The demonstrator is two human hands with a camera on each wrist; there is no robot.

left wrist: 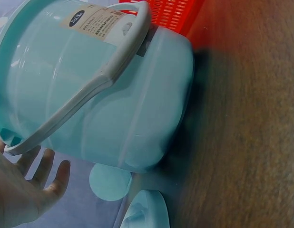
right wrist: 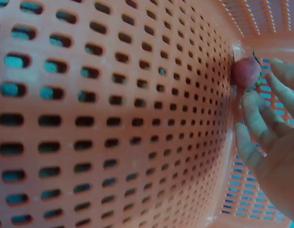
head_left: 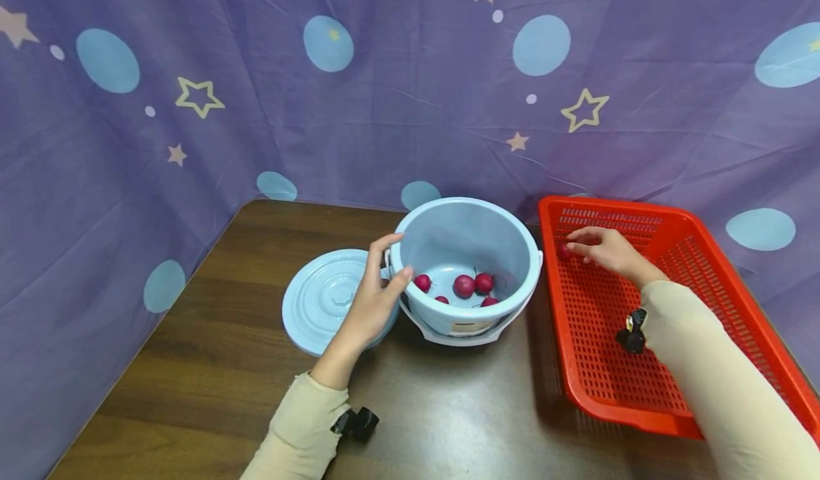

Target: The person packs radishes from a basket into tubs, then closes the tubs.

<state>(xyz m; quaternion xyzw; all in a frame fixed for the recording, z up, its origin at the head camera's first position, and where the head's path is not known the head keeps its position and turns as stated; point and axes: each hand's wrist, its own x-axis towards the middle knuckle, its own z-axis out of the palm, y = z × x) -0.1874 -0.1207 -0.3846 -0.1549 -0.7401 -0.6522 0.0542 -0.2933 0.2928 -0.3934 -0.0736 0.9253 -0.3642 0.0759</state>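
In the head view my left hand (head_left: 374, 295) rests at the left rim of a pale blue bucket (head_left: 464, 316), thumb and forefinger spread along it. Its other fingers are spread loosely by the handle's end (left wrist: 16, 148) in the left wrist view. Inside the bucket lie several small round red radishes (head_left: 464, 285). My right hand (head_left: 605, 253) reaches into a red slotted basket (head_left: 564, 337). Its thumb and fingers are parted, their tips right beside a single radish (right wrist: 245, 73) with a thin stalk, lying against the basket's wall.
A round pale blue lid (head_left: 314, 298) lies on the brown wooden table (head_left: 211, 366), left of the bucket and partly behind the left hand. A purple patterned cloth (head_left: 397, 95) hangs behind the table. The basket's raised side stands close to the bucket's right.
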